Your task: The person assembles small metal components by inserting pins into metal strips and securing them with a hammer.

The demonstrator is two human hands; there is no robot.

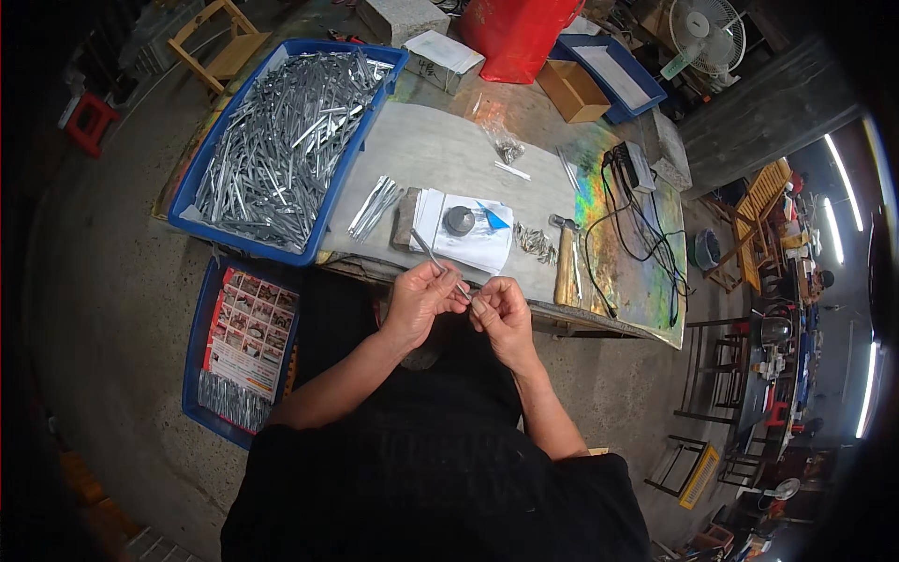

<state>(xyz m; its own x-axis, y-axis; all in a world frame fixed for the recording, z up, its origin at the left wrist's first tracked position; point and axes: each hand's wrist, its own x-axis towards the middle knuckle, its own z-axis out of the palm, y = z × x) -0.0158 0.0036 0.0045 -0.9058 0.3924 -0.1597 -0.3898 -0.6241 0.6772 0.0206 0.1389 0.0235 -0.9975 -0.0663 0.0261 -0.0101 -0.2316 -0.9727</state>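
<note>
Between my hands, just off the front edge of the table, is a thin silvery metal rod (429, 247). My left hand (419, 298) is closed round its middle, and its upper end sticks out past the fingers. The fingertips of my right hand (504, 320) pinch together at the lower end; whether they hold a small piece there is too fine to see. Beyond the hands, a stack of white paper (473, 251) carries a dark round metal block (459, 220) and a blue triangular piece (493, 216). To its right lie several small metal pieces (536, 244).
A blue tray (323, 220) heaped with metal strips fills the table's left; a lower blue bin (194, 375) stands beside my left arm. A hammer (566, 267) and black cables (646, 225) lie on the right. A red bag (515, 37) and cardboard box (573, 92) stand behind.
</note>
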